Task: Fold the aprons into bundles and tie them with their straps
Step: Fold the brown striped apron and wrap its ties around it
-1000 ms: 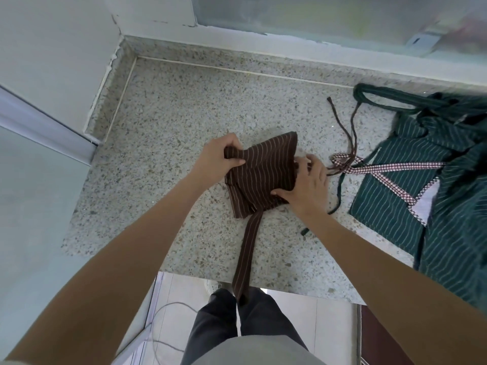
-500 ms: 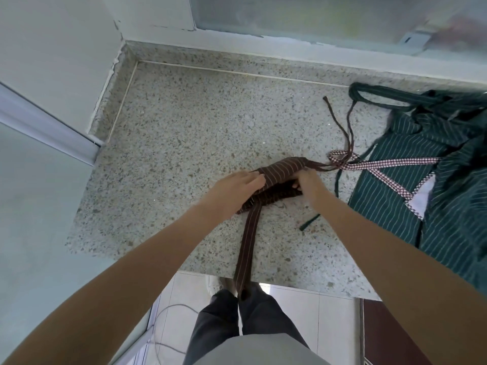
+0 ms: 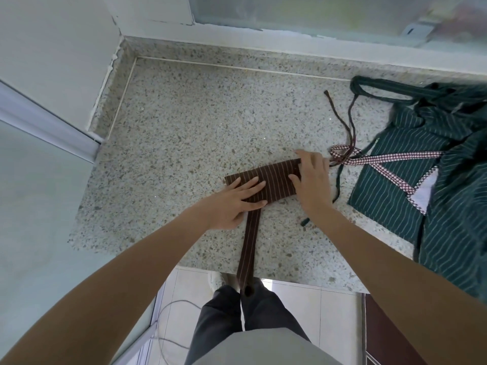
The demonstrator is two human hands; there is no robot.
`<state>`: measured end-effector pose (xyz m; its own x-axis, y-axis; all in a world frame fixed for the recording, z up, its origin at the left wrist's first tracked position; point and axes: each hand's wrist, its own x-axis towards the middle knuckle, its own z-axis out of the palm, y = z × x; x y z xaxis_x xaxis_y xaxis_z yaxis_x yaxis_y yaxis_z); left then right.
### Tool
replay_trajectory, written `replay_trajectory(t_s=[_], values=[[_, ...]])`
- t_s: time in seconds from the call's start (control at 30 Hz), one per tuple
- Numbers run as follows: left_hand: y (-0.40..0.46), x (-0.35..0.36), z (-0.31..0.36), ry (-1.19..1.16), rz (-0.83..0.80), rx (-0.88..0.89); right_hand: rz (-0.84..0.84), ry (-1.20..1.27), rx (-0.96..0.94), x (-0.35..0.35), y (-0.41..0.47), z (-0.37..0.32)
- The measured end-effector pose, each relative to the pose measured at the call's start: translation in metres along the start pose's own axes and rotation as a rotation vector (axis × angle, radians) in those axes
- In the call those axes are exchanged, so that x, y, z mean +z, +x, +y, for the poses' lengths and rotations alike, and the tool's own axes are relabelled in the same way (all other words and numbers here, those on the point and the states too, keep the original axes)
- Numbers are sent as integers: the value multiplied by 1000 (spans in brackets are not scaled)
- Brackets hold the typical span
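Observation:
A brown striped apron [image 3: 274, 180] lies folded into a flat narrow bundle on the speckled stone counter [image 3: 200, 122]. My left hand [image 3: 232, 204] presses flat on its near left part, fingers straight. Flat on the bundle's right end rests my right hand [image 3: 311, 177]. One wide brown strap [image 3: 247, 248] runs from the bundle toward me and hangs over the counter's front edge. A thin brown strap [image 3: 340, 119] trails away behind my right hand. A green striped apron [image 3: 411, 180] with a checked strap [image 3: 395, 162] lies spread at the right.
A wall and window frame [image 3: 290, 35] close off the counter's back and left. Below the front edge are a tiled floor, a loose cable [image 3: 163, 325] and my legs [image 3: 237, 320].
The brown apron was lifted half-folded between both hands; it has been folded down into a flat narrow bundle, and both hands now press it onto the counter.

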<state>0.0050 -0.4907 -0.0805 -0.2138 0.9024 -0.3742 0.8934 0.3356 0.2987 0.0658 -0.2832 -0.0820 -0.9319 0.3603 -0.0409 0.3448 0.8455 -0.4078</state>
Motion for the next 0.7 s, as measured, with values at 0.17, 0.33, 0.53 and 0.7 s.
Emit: replay_trajectory(t_s=[0.17, 0.33, 0.53, 0.7], values=[[-1, 6, 7, 91, -16, -61, -219, -116, -320, 1, -3, -7], [3, -11, 18, -218, 217, -246, -403, -307, -424, -7, 9, 2], [25, -1, 23, -127, 178, -524, -440, -439, -406, 0, 12, 5], [22, 9, 4, -35, 147, -533, -499, -414, -348, 6, 15, 4]])
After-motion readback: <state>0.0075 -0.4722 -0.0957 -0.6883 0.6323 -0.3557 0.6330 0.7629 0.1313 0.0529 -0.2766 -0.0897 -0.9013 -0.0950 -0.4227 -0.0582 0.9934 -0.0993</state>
